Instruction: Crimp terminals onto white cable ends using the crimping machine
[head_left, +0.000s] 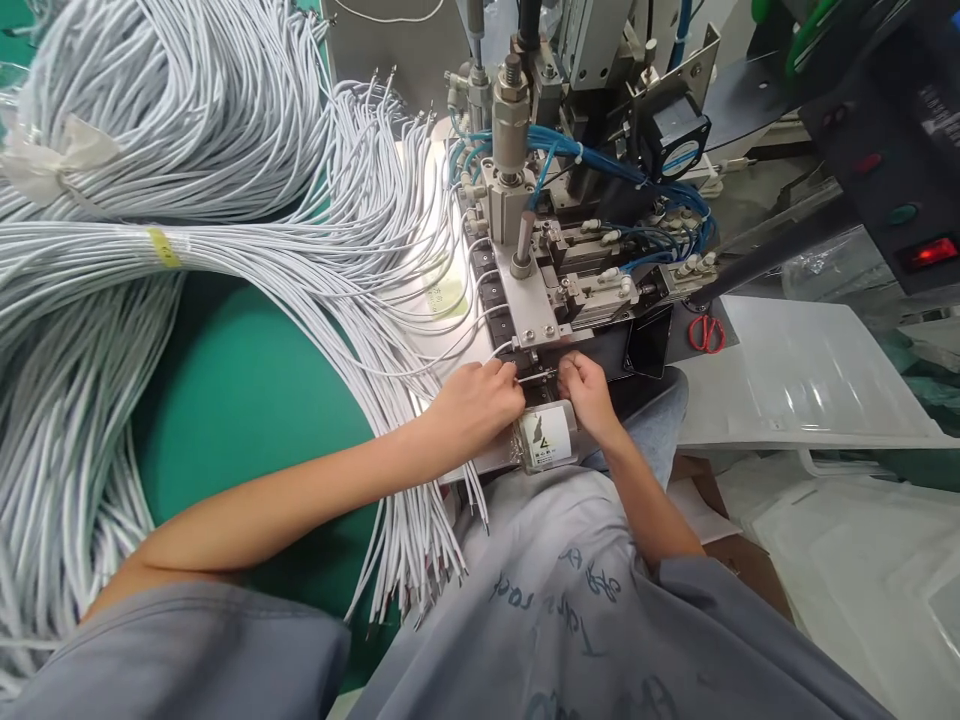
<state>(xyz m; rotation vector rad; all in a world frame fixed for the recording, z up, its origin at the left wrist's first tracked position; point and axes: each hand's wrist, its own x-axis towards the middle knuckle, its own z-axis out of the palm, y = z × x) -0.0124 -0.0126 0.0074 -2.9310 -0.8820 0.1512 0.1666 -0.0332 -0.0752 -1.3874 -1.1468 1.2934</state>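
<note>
My left hand (pixel 487 400) is closed on a white cable (pixel 534 378) at the front edge of the machine (pixel 529 300). The cable's end reaches across toward my right hand (pixel 585 392), whose fingers are pinched at its tip. Whatever small piece sits between those fingers is hidden. Just below both hands a clear box with a white label (pixel 547 438) stands at the machine's front. More white cables run into the left side of the machine's block. A loose bundle of white cables (pixel 352 330) fans out beside my left forearm.
Large coils of white cable (pixel 172 100) cover the left of the green table (pixel 247 400). Red scissors (pixel 706 333) lie right of the machine, near a black bin (pixel 649 342). A control box with a lit red switch (pixel 930 253) hangs at upper right. Blue air hoses (pixel 600 165) cross the machine.
</note>
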